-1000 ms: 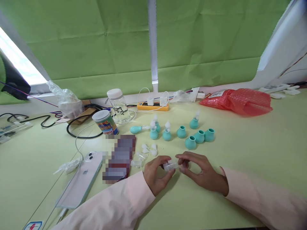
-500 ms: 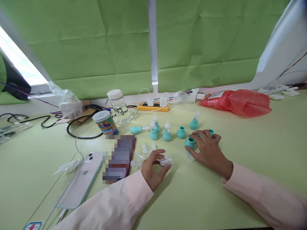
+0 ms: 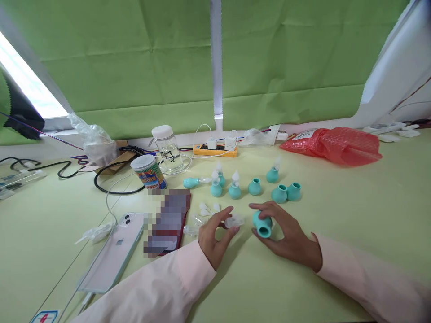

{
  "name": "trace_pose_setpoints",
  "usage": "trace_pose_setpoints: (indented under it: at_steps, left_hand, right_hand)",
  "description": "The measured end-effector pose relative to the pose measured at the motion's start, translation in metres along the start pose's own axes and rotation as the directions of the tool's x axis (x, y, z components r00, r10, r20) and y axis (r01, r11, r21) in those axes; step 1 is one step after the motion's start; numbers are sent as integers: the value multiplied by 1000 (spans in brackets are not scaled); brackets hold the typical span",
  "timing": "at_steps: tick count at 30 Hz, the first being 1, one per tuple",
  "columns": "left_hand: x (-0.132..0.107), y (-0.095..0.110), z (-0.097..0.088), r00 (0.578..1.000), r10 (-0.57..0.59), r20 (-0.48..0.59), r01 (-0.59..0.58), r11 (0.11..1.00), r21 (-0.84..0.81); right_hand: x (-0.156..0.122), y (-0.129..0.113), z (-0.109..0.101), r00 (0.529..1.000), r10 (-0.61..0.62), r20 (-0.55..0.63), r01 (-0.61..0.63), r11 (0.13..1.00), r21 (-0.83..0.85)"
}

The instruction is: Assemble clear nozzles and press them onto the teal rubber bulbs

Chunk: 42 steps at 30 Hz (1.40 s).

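Observation:
My left hand (image 3: 217, 233) is closed around a clear plastic tube piece (image 3: 235, 220), held between thumb and fingers. To its right, my right hand (image 3: 286, 229) grips a teal rubber bulb (image 3: 262, 223), tilted so that its round opening faces me. Just behind stand open teal bulbs: one bulb (image 3: 255, 186) alone and a pair, a left bulb (image 3: 279, 194) and a right bulb (image 3: 294, 191), touching each other. Several bulbs carry clear tubes with white tips, among them a fitted bulb (image 3: 235, 190). Small white tips (image 3: 204, 208) and clear tube pieces (image 3: 191, 230) lie beside my left hand.
A dark-red-edged phone (image 3: 170, 220) and a clear-cased phone (image 3: 114, 251) lie at left. Behind them stand a patterned can (image 3: 148, 172) and a lidded bottle (image 3: 167, 150). A yellow power strip (image 3: 215, 151) and a red bubble-wrap bag (image 3: 333, 143) are at the back.
My right hand has lifted one teal bulb from the group, brought it left and nearer to me, and tipped its opening toward me. My left hand stays put, the tube piece slightly turned.

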<state>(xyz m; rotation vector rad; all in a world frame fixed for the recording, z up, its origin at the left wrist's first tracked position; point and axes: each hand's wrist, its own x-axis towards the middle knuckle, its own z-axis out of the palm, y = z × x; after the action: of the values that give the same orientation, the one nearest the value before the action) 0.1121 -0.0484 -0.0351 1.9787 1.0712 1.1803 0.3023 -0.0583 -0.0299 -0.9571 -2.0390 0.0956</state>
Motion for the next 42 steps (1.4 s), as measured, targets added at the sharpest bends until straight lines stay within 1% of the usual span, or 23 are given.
trace_pose_setpoints:
  at_steps: [2, 4, 7, 9, 10, 14, 18, 20, 24, 26, 28, 31, 33, 35, 38, 42]
  left_hand:
    - [-2, 1, -1, 998, 34, 47, -34, 999, 4]
    - [-3, 3, -1, 996, 24, 86, -22, 999, -25]
    - [-4, 8, 2, 993, -93, 71, 105, 979, -176]
    - [-4, 10, 4, 984, -160, 71, 175, 939, -298]
    - [-4, 10, 6, 981, -176, 85, 194, 919, -343]
    - [-5, 11, 8, 973, -169, 156, 222, 870, -441]
    - [-6, 12, 7, 976, -145, 165, 208, 853, -479]
    - [-6, 11, 7, 975, -137, 172, 201, 874, -443]
    - [-3, 9, 4, 967, -156, 203, 213, 930, -300]
    - [-2, 8, 3, 970, -179, 165, 212, 953, -217]
    - [0, 7, 3, 976, -178, 125, 190, 977, -99]
    - [1, 6, 3, 979, -140, 146, 137, 990, 32]
    - [0, 5, 4, 975, -126, 185, 118, 992, 55]
    - [-1, 6, 4, 974, -127, 187, 118, 991, 61]
    - [-1, 6, 4, 977, -159, 144, 151, 987, 62]
    - [1, 7, 5, 963, -253, 96, 247, 966, 72]
  right_hand:
    - [-1, -5, 2, 996, -37, 76, 40, 999, -32]
    - [-2, -9, 3, 991, -19, 132, 27, 998, -59]
    - [-4, -12, 5, 978, 73, 196, -59, 995, -75]
    - [-4, -13, 6, 965, 126, 228, -116, 992, -56]
    - [-5, -13, 7, 959, 149, 240, -142, 989, -46]
    - [-7, -14, 10, 947, 185, 263, -187, 982, -16]
    - [-7, -16, 10, 938, 212, 275, -225, 974, 18]
    - [-6, -17, 9, 929, 233, 287, -250, 968, 23]
    - [-4, -20, 7, 920, 263, 291, -277, 961, 7]
    - [-4, -19, 7, 918, 268, 292, -280, 960, 0]
    - [-5, -19, 8, 918, 262, 298, -273, 962, -4]
    - [-6, -18, 10, 921, 240, 308, -247, 969, -16]
    - [-7, -19, 11, 921, 225, 317, -230, 973, -22]
    - [-8, -21, 11, 921, 210, 328, -214, 977, -25]
    - [-10, -23, 13, 926, 181, 331, -181, 983, -33]
    - [-12, -23, 19, 947, 149, 283, -124, 987, -106]
